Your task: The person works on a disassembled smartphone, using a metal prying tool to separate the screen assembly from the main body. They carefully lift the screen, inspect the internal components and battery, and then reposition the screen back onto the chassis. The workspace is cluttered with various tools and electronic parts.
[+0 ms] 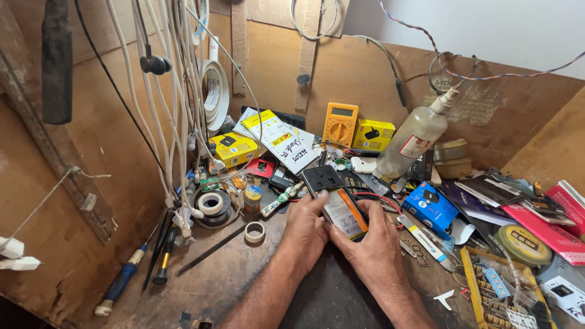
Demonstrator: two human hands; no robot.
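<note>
Your left hand (304,231), right hand (368,247): both closed round opened phone (338,204), battery exposed. Light, rigid, fragile; grip by edges. Tape roll (254,231) left of hands.

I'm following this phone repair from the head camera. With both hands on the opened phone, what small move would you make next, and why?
Probably press the battery flat into the opened phone. The left hand and right hand both grip it from the sides, thumbs on the battery, which seems to sit slightly askew, with red wires beside it.
</note>
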